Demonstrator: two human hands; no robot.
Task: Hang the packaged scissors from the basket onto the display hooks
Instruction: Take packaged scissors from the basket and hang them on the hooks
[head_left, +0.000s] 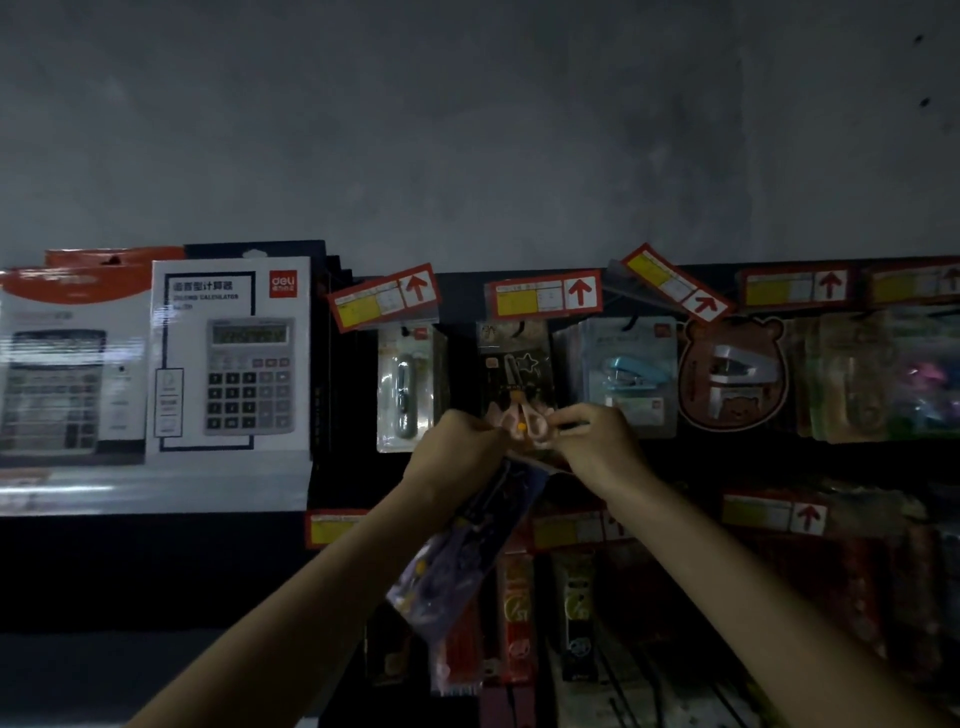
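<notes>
A dark package of pink-handled scissors (514, 379) hangs on a display hook under a red and yellow price tag (543, 294). My left hand (457, 452) grips several more scissors packages (467, 545), bluish and pink, which hang down from it below the hook. My right hand (592, 441) pinches the top edge of one of these packages, just in front of the hanging pack's lower end. The two hands are nearly touching. The hook itself is mostly hidden. No basket is in view.
Boxed calculators (228, 358) stand on the shelf at left. Other hung goods flank the scissors: a grey tool pack (408, 384), a blue stapler pack (628, 374), a bear-shaped stapler pack (732, 374). More hooks with packaged items fill the lower row (519, 613).
</notes>
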